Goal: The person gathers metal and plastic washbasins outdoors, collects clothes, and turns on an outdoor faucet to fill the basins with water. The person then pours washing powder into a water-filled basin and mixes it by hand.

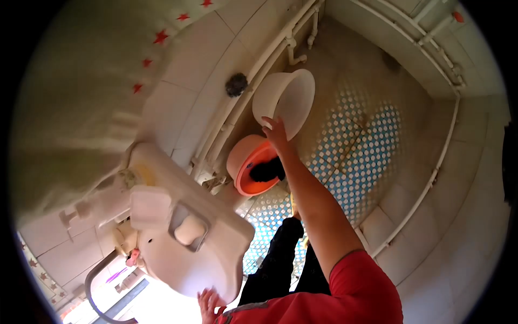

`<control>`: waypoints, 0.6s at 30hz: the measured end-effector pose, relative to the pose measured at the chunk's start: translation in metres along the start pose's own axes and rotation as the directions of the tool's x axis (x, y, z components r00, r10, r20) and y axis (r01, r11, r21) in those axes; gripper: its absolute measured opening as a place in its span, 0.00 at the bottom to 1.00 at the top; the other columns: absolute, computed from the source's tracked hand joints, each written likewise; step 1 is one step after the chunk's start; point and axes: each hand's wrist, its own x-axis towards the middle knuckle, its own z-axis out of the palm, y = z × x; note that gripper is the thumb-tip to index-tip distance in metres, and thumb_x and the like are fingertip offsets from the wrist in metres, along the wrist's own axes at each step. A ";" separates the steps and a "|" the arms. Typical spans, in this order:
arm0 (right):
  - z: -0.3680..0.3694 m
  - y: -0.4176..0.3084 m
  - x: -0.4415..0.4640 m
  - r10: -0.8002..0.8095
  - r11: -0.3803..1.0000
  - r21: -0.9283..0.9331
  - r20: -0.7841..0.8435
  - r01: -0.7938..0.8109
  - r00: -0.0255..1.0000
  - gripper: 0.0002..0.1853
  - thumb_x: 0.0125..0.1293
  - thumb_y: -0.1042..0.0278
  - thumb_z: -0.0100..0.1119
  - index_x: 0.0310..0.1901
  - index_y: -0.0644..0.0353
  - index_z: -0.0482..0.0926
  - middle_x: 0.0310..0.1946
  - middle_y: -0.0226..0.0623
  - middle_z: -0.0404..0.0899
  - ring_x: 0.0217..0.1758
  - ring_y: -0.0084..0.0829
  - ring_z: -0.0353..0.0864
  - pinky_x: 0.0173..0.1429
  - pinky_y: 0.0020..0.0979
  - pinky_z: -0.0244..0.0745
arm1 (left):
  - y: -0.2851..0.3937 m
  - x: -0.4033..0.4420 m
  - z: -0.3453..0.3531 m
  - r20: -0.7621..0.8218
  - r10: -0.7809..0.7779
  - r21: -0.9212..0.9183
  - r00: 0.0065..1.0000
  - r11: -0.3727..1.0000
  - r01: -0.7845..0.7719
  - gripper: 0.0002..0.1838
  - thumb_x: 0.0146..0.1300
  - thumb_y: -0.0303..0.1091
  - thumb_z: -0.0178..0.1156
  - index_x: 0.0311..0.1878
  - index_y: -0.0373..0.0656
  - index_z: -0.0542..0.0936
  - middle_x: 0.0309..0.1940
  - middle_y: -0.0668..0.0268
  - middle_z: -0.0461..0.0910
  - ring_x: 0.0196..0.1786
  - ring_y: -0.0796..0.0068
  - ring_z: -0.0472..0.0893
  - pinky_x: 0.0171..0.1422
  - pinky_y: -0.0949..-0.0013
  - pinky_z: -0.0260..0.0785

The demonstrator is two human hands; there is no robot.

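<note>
My right hand (275, 132) reaches forward with bent fingers on the lower rim of a white plastic basin (264, 96). This basin is tipped on its side, its opening facing right. Just below it stands an orange-pink tub (237, 156) with a dark cloth (264, 170) inside; my forearm passes close to its right side. Near the front edge of the washbasin (183, 270), my left hand (209, 305) has its fingers apart and nothing visible in them. Whether it touches the edge, I cannot tell.
A soap dish (200, 244) with a pale bar of soap (189, 230) sits on the washbasin, beside a pale plastic box (150, 208). White pipes (229, 121) run along the wall, near a dark scouring ball (236, 85). A blue-and-white mat (350, 156) covers part of the floor.
</note>
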 end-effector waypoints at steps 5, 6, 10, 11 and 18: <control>0.006 0.016 0.024 -0.008 0.958 -0.285 0.111 0.039 0.994 0.28 0.60 0.58 0.56 0.63 0.42 0.63 0.68 0.49 0.47 0.70 0.48 0.50 0.64 0.43 0.61 | -0.025 -0.081 0.053 0.203 -0.378 -0.063 0.904 0.916 0.397 0.12 0.53 0.34 0.60 0.40 0.41 0.74 0.42 0.57 0.71 0.47 0.61 0.73 0.54 0.60 0.65; 0.001 0.023 0.029 -0.049 0.957 -0.281 0.096 0.074 0.994 0.30 0.61 0.58 0.55 0.65 0.43 0.60 0.68 0.48 0.47 0.70 0.46 0.50 0.63 0.43 0.61 | -0.046 -0.105 0.075 0.267 -0.420 -0.064 0.867 0.890 0.450 0.10 0.53 0.33 0.60 0.38 0.41 0.75 0.40 0.57 0.72 0.45 0.62 0.74 0.52 0.62 0.67; -0.021 0.041 0.030 -0.340 0.871 -0.380 -0.008 0.311 0.941 0.32 0.63 0.58 0.53 0.67 0.49 0.53 0.63 0.50 0.57 0.65 0.49 0.57 0.66 0.40 0.56 | 0.080 -0.024 0.066 0.343 -0.372 -0.264 0.862 0.843 0.469 0.03 0.57 0.27 0.56 0.29 0.39 0.76 0.32 0.60 0.75 0.35 0.66 0.77 0.43 0.68 0.71; -0.043 0.049 0.019 -0.411 0.885 -0.278 -0.091 0.373 0.907 0.30 0.63 0.60 0.54 0.66 0.50 0.56 0.61 0.48 0.59 0.64 0.46 0.59 0.65 0.40 0.57 | 0.111 0.022 0.083 0.372 -0.272 -0.341 0.888 0.849 0.403 0.03 0.58 0.25 0.54 0.32 0.39 0.77 0.32 0.59 0.75 0.37 0.66 0.77 0.43 0.68 0.70; -0.218 0.089 -0.025 -0.180 0.862 0.355 -0.452 0.361 0.874 0.19 0.59 0.76 0.54 0.54 0.60 0.72 0.48 0.38 0.75 0.50 0.32 0.74 0.55 0.30 0.70 | 0.143 0.235 0.304 0.215 -0.056 -0.653 0.975 0.734 0.186 0.08 0.59 0.26 0.54 0.42 0.39 0.74 0.40 0.58 0.74 0.40 0.63 0.77 0.45 0.68 0.68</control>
